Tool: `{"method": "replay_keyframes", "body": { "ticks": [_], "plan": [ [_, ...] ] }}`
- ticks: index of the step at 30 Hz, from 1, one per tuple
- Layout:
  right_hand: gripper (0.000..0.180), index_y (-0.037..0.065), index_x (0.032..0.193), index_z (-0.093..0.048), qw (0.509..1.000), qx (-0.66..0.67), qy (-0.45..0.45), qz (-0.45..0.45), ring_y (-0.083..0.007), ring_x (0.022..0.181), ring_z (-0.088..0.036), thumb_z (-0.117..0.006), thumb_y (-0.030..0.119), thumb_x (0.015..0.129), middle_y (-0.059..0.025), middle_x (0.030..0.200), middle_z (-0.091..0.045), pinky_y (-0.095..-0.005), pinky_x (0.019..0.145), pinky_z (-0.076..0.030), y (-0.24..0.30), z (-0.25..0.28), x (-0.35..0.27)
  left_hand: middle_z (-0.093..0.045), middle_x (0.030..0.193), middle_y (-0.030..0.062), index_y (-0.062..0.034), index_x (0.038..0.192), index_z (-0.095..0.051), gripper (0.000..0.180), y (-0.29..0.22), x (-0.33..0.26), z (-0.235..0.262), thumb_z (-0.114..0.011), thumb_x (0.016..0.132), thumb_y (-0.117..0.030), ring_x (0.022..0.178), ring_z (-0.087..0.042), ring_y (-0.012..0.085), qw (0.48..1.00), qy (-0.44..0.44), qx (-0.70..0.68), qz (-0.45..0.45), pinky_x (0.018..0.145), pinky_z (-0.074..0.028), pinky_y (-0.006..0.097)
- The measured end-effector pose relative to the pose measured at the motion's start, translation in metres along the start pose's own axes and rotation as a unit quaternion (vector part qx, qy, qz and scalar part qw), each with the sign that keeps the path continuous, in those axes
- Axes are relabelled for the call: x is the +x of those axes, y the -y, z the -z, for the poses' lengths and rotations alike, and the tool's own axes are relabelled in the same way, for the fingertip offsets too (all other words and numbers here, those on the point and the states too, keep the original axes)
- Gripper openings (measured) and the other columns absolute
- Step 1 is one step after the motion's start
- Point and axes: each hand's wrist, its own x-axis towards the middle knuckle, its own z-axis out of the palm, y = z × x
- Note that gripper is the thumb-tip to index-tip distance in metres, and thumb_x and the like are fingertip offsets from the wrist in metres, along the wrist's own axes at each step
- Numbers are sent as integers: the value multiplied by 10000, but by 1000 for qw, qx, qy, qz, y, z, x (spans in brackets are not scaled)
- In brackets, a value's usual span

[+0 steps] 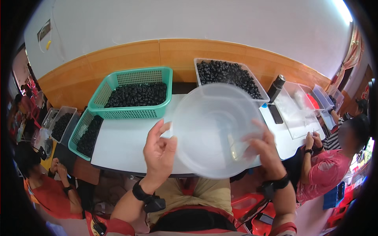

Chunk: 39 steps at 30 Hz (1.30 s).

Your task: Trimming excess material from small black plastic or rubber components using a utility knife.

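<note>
A round, translucent white plastic basin [201, 129] is held up in front of me, above the near edge of the white table [126, 137]. My left hand [160, 147] grips its left rim between thumb and fingers. At the basin's right side is my right hand [265, 149], its fingers bent and smeared by motion. Whether those fingers close on the rim, I cannot tell. A small pale yellowish strip [233, 147] shows within the basin's outline; its kind is unclear.
Behind stand a green basket [130, 114] and a white tray [258, 101], both holding small black parts. A second green basket [75, 137] sits lower left. A black bottle [276, 88], a phone [275, 114] and clear trays [293, 118] are at right. People sit on both sides.
</note>
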Motion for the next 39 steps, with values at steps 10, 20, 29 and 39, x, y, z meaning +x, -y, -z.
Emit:
{"method": "replay_keyframes", "body": {
  "ticks": [10, 20, 29, 39],
  "plan": [
    [569, 9, 1378, -455, 776, -416, -342, 329, -416, 924, -655, -483, 104, 817, -252, 1013, -666, -500, 846, -492, 81, 120, 89, -648, 1155, 171, 16, 1217, -599, 453, -28, 122, -110, -729, 828, -178, 1001, -646, 273, 930, 143, 278, -194, 836, -534, 381],
    [630, -14, 1435, -360, 764, -551, -257, 217, -486, 896, -640, -463, 17, 814, -325, 953, -652, -543, 827, -474, 80, 95, 137, -719, 1005, 168, -30, 1146, -666, 457, 12, 157, -155, -681, 870, -394, 929, -691, 349, 895, 161, 405, -98, 787, -538, 432],
    [578, -94, 1359, -300, 853, -451, -202, 171, -549, 850, -605, -466, 30, 820, -380, 876, -618, -584, 834, -450, 66, 80, 144, -713, 948, 198, -15, 1061, -694, 484, 12, 174, -162, -729, 829, -439, 911, -681, 378, 857, 193, 467, -101, 763, -538, 456],
    [609, -44, 1395, -278, 919, -281, -248, 124, -475, 702, -645, -444, 91, 824, -339, 837, -634, -521, 718, -518, 36, 62, 149, -694, 939, 251, 35, 1021, -689, 436, 28, 188, -169, -709, 860, -369, 898, -668, 410, 862, 211, 448, -112, 768, -532, 473]
  ]
}}
